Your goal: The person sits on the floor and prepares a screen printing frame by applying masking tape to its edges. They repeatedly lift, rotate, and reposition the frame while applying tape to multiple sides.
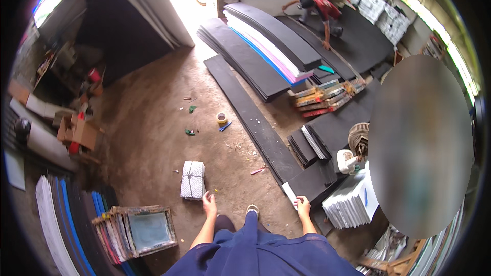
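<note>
My left hand (209,205) is beside a bundle of white textured sheets (193,174) on the floor, tied crosswise with dark string. Its fingers look loosely spread, with nothing visible in them. My right hand (303,206) is closed on the lower end of a narrow white strip (289,192). The strip slants up and left from my fingers, over the end of dark foam sheets (309,183). Part of my grip is too small to make out.
A long black board (250,117) runs diagonally across the floor, with a yellow tape roll (221,118) and blue cutter (225,126) left of it. Framed screens (149,229) stand lower left, white stacked sheets (350,204) at right. A person in red (325,9) bends over black sheeting.
</note>
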{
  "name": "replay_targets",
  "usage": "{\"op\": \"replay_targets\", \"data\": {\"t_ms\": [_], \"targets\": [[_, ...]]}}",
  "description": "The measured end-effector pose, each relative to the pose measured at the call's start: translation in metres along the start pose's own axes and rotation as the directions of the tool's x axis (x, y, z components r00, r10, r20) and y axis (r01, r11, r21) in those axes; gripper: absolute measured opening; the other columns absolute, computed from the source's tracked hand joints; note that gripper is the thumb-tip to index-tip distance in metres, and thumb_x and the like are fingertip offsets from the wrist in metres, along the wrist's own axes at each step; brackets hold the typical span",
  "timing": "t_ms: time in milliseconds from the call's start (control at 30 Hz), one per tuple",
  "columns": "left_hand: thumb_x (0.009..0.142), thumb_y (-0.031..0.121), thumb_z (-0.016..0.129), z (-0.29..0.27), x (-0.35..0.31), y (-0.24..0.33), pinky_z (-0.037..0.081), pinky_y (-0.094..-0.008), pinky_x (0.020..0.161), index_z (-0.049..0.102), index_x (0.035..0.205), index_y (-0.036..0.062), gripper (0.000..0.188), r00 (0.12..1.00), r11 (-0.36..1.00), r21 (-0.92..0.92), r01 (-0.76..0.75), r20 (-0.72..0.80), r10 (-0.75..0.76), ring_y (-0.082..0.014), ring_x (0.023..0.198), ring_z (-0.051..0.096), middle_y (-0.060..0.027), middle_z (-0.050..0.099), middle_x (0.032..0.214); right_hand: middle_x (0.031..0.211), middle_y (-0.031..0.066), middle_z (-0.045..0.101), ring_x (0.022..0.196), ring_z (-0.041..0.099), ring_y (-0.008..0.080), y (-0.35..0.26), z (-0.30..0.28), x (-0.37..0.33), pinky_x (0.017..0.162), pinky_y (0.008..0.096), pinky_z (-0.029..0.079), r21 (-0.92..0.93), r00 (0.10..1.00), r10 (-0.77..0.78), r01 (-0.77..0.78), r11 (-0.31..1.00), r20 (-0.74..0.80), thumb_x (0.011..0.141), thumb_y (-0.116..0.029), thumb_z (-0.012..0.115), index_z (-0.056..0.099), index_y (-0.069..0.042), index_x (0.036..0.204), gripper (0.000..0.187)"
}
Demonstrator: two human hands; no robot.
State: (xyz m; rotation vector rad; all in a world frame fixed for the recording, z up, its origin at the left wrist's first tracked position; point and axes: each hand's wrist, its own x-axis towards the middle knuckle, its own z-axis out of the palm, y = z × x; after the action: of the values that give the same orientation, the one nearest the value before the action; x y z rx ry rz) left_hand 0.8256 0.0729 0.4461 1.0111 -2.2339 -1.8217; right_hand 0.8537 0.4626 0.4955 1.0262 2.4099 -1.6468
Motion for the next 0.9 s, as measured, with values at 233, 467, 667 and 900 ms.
{"op": "replay_targets", "data": {"t_ms": [233,467,667,900], "targets": [[0.086,0.010,0.051,0.098,0.070,0.092,0.045,-0.0333,0.083,0.047,0.119,0.0059,0.033,0.936,0.966,0.089,-0.241,0.286,0.208,-0.0216,0.093,0.058,-0.0139,0.060,0.101,0.077,0.0112,0.064,0.061,0.063,0.0146,0.001,0.015,0.027,0.058,0.0252,0.050,0.069,0.996,0.071,-0.067,0.995,-0.057,0.087,-0.002,0.046,0.059,0.001,0.095,0.016],[0.087,0.009,0.050,0.183,0.194,0.124,0.045,-0.0304,0.082,0.051,0.115,0.0059,0.029,0.929,0.973,0.102,-0.209,0.331,0.165,-0.0196,0.091,0.059,-0.0116,0.061,0.100,0.077,0.0109,0.064,0.063,0.063,0.0142,-0.039,0.028,0.123,0.056,0.0254,0.050,0.065,0.970,0.157,-0.147,0.987,-0.188,0.087,-0.003,0.045,0.059,0.000,0.094,0.016],[0.086,0.007,0.050,0.241,0.315,0.189,0.046,-0.0270,0.078,0.058,0.106,0.0049,0.021,0.846,0.955,0.197,-0.221,0.526,0.087,-0.0141,0.086,0.060,-0.0074,0.064,0.093,0.077,0.0099,0.064,0.063,0.062,0.0141,-0.137,0.029,0.213,0.059,0.0247,0.050,0.077,0.933,0.137,-0.117,0.990,-0.332,0.088,-0.002,0.046,0.058,0.001,0.093,0.014],[0.086,0.013,0.051,0.345,0.437,0.273,0.048,-0.0325,0.075,0.062,0.097,0.0071,0.017,0.733,0.785,0.378,-0.490,0.667,0.136,-0.0204,0.083,0.062,-0.0110,0.065,0.088,0.077,0.0057,0.064,0.067,0.062,0.0113,-0.271,-0.004,0.308,0.062,0.0248,0.049,-0.024,0.906,-0.054,0.049,0.999,-0.421,0.087,-0.004,0.049,0.060,-0.004,0.091,0.012]]}}
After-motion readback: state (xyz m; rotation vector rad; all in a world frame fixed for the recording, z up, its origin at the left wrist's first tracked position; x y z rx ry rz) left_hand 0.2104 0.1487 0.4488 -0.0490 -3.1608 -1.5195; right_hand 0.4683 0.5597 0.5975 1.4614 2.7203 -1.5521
